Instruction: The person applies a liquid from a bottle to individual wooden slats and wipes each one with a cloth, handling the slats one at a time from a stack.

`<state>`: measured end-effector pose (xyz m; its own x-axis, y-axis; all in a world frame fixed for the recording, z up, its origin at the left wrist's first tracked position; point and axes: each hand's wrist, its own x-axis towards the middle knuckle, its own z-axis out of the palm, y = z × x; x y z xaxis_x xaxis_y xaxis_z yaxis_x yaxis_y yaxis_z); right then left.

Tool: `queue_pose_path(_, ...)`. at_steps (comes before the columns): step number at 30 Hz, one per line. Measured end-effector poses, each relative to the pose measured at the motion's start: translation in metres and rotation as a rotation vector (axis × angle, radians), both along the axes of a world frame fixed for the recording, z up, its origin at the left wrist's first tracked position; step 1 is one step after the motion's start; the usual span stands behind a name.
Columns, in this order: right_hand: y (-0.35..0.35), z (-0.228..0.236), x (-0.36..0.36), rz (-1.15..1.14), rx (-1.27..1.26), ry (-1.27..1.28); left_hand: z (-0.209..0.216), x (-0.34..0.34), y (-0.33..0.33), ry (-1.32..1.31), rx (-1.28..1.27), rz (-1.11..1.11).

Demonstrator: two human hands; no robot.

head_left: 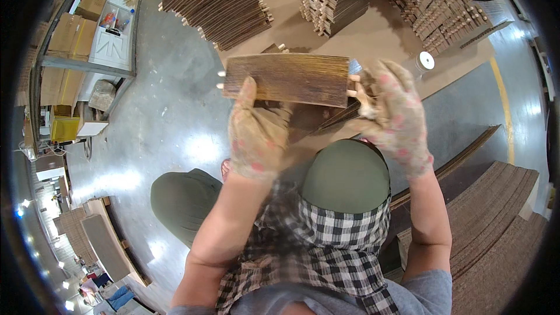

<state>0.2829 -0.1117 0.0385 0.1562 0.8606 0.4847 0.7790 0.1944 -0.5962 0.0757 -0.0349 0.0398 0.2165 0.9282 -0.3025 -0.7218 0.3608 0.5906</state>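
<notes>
A brown-stained wooden board (289,79) with pale dowels at both short ends is held up level before me. My left hand (256,134), in a soiled glove with pink spots, grips its lower edge near the left end, thumb across the face. At the right end my right hand (394,116), gloved alike and slightly blurred, is curled beside the dowels (353,86). A small pale, crumpled thing (366,102), perhaps cloth, sits between its fingers and thumb. Partly hidden behind the held board are more dark boards (332,118).
Stacks of similar dowelled boards (219,3) stand on brown sheeting (466,61) ahead, with taller stacks (434,6) farther right. A white spool (425,61) sits near the right stack. Long brown panels (490,216) lie at my right. Shelving with cartons (73,35) is at far left.
</notes>
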Motion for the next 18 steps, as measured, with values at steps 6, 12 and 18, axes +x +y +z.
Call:
queue_pose_path(6, 0.014, 0.0, 0.007, 0.187, -0.149, 0.047, 0.009, 0.005, -0.034, -0.039, -0.165, -0.079)
queue_pose_path(12, 0.023, -0.021, 0.043, 0.31, -0.183, 0.072, 0.017, -0.045, -0.042, 0.672, 0.083, -0.609)
queue_pose_path(18, 0.031, -0.024, 0.048, 0.309, -0.195, -0.174, 0.017, -0.021, -0.004, 1.712, 1.369, -0.211)
